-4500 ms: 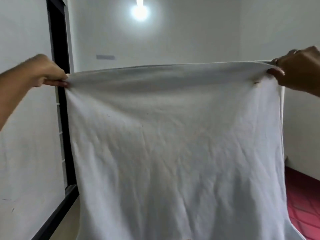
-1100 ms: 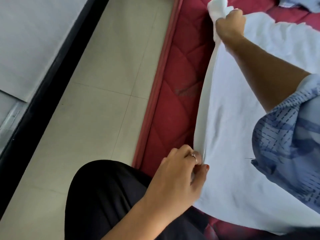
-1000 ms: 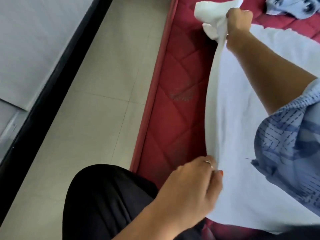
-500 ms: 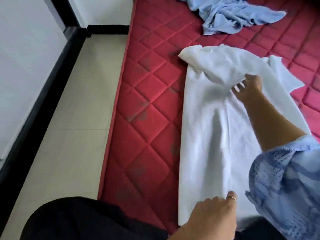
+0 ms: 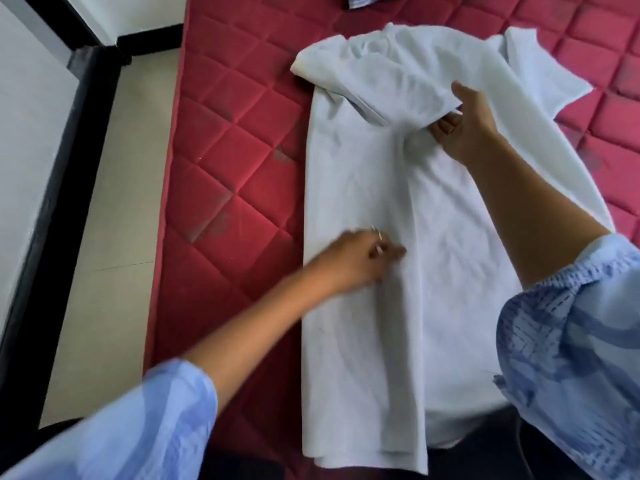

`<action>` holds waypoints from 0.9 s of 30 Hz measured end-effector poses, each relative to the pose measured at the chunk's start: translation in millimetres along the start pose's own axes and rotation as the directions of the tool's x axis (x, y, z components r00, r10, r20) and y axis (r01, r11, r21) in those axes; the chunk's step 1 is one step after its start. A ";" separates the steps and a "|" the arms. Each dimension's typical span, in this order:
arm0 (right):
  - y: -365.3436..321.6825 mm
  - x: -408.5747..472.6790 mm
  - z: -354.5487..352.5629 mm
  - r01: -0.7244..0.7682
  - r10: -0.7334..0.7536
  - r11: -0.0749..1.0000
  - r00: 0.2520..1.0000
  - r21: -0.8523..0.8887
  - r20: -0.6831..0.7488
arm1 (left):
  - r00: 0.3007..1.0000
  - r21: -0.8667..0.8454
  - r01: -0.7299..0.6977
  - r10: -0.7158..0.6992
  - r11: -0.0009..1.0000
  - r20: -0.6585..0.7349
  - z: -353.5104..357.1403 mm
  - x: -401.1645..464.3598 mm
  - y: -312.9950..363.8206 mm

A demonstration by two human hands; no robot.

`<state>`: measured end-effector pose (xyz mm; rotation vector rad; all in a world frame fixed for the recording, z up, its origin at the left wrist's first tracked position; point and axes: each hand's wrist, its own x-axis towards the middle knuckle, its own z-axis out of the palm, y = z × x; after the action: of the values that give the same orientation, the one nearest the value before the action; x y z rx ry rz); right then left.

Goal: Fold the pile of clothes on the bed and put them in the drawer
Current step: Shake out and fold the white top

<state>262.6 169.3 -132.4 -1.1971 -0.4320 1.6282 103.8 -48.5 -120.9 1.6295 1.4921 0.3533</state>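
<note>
Now the white T-shirt [image 5: 433,237], held up seconds earlier, is laid on the bed [image 5: 235,150] with its nine-o'clock side folded over. Its sleeve at twelve o'clock is pinched in the right hand [image 5: 465,124]; the left hand [image 5: 360,258], grip empty and loosely curled, is pressed on the fold. Folding is judged only partly done.

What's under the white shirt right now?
The white shirt lies on the red mattress; its left side is folded over itself. Anything between shirt and mattress is hidden.

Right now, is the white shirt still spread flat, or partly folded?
Partly folded. The white shirt's left side is doubled over along its length on the red mattress, and the right hand holds the left sleeve across; the other sleeve lies spread.
</note>
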 end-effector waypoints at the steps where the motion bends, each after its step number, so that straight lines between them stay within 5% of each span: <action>1: -2.8 4.6 1.3 0.013 -0.013 1.000 1.000 -0.003 0.012 | 0.998 0.026 0.006 -0.004 1.000 -0.068 -13.1 18.3 -4.0; 7: -26.4 44.7 7.8 0.055 -0.048 0.995 0.995 -0.087 0.083 | 0.925 -0.014 0.008 -0.013 1.000 -0.380 -72.9 101.7 -22.3; 10: -35.5 56.5 19.6 -0.021 0.069 0.936 0.990 -0.351 0.125 | 0.927 -0.159 0.112 -0.161 0.981 -0.339 -71.7 122.8 -43.7; 15: -27.4 68.7 45.9 0.009 0.133 0.762 0.976 -0.648 0.170 | 0.881 0.022 0.186 -0.157 0.982 -0.446 -58.1 130.1 -60.7; 19: -23.9 66.9 49.8 0.362 -0.276 0.830 0.928 -0.425 0.251 | 0.846 0.087 0.165 -0.096 0.982 -0.524 -53.0 125.6 -57.9; 21: -25.8 66.6 36.4 0.466 -0.447 0.828 0.884 -0.311 0.133 | 0.837 0.091 0.158 -0.084 0.983 -0.541 -50.6 123.7 -59.3; 27: -11.4 56.3 -21.9 0.258 -0.299 0.921 0.948 -0.291 -0.107 | 0.862 0.104 0.186 -0.111 0.977 -0.495 -49.0 121.9 -55.2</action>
<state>288.2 217.3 -161.0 -1.3827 -0.7167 1.2505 61.6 76.5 -174.8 1.5961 2.0559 0.6126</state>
